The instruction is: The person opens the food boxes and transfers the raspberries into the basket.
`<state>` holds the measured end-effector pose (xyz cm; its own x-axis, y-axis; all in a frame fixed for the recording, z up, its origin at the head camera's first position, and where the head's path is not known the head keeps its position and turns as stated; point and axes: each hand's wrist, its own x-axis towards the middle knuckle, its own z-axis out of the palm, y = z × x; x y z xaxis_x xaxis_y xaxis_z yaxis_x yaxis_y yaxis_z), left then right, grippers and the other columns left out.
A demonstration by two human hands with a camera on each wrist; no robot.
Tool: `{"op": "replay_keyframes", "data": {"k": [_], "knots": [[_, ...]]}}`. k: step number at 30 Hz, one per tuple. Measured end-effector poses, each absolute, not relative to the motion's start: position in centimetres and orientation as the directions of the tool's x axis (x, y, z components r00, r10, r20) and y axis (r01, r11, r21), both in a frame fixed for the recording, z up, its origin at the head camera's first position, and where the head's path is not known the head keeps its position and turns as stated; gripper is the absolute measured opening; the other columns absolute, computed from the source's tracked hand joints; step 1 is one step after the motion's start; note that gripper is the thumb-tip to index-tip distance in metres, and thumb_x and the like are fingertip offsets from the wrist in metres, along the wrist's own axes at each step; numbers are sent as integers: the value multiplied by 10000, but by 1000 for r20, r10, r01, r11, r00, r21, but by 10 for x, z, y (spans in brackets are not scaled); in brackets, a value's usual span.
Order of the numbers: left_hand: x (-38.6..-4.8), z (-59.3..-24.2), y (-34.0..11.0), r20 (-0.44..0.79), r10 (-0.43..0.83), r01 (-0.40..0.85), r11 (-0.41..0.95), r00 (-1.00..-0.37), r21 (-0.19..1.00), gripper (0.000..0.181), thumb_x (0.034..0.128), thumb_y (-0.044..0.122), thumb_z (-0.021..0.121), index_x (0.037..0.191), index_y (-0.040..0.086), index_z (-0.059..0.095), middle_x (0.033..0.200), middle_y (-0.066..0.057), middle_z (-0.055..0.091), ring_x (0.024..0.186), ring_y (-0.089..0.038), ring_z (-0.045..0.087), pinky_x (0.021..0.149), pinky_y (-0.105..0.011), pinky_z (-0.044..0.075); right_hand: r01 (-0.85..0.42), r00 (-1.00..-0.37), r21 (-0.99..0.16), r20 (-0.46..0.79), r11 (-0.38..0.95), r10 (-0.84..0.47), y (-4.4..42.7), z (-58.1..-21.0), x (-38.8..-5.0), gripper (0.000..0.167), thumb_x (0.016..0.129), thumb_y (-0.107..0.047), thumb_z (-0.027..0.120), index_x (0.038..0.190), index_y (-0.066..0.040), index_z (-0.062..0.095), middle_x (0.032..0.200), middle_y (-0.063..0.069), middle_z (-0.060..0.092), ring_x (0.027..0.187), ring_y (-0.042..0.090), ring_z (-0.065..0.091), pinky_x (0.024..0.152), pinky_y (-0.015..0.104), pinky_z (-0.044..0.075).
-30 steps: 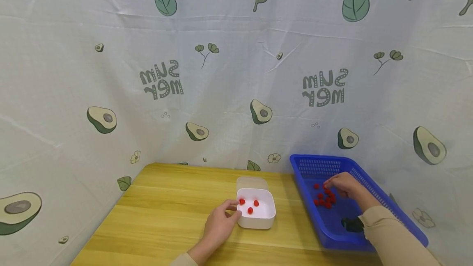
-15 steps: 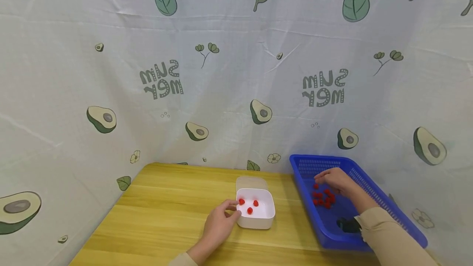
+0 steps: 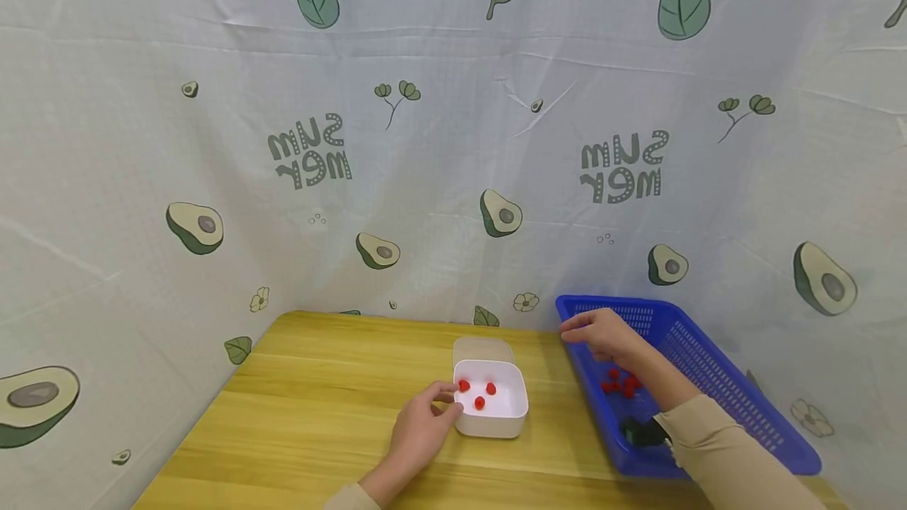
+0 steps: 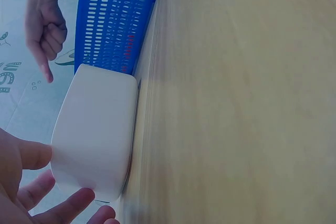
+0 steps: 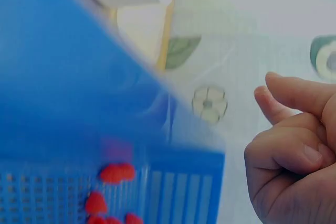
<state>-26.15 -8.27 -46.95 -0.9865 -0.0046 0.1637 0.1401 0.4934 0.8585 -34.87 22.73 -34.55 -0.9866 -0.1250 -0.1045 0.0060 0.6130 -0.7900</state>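
Observation:
A small white box (image 3: 490, 425) on the table holds three small red raspberry-like berries (image 3: 479, 402). Its flap lid lies folded back behind it. At the box's left side my left hand (image 3: 421, 425) rests relaxed fingertips on the wall; in the left wrist view the fingers (image 4: 35, 154) touch the white wall. My right hand (image 3: 604, 334) is above the left rim of a blue basket (image 3: 598, 423). Its thumb and index finger are close together in the right wrist view, the other fingers curled. Whether a berry sits between those tips is hidden. Several red berries (image 3: 628, 388) lie in the basket.
A dark green item (image 3: 641, 433) lies near the basket's front, partly behind the right sleeve. The yellow wood-grain table (image 3: 333, 408) spreads left of the box. A patterned curtain (image 3: 439, 140) hangs along the table's back and sides.
My right hand has moved left and up from the berries in the basket to above its left rim. The left hand and the box have stayed in place.

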Motion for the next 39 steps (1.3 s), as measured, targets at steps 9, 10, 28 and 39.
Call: {"op": "replay_keyframes", "data": {"k": [9,10,28,39], "knots": [[-262,-471,-83,169,-1,147,494,-986,857,275,918,279,727,1183,206,710,1045,39,717,842,-124,599,694,-334,479,-6,-980,-795,-114,606,-160,187,-358,-344,263,884,-138,734,1124,-28,743,930,41,664,435,98,262,436,234,282],[-262,-471,-83,167,-2,145,493,-986,858,273,919,280,727,1182,209,710,1043,44,715,842,-123,597,697,-333,479,-10,-978,-797,-116,604,-170,183,-360,-344,262,879,-137,737,1119,-30,744,981,52,678,437,101,266,438,236,281],[-262,-469,-82,167,0,145,493,-986,858,274,924,281,720,1185,199,710,1038,51,710,840,-122,591,695,-324,481,-9,-966,-762,-161,647,-203,139,-386,-345,186,861,-138,764,1043,-100,772,517,-42,301,432,116,227,426,220,246],[-261,-468,-83,170,9,152,502,-985,852,274,929,273,715,1192,199,700,1042,40,716,844,-131,596,697,-336,487,-35,-960,-765,-152,643,-234,118,-393,-339,156,875,-124,743,1024,-96,779,543,-28,356,433,115,249,434,215,260]]}}
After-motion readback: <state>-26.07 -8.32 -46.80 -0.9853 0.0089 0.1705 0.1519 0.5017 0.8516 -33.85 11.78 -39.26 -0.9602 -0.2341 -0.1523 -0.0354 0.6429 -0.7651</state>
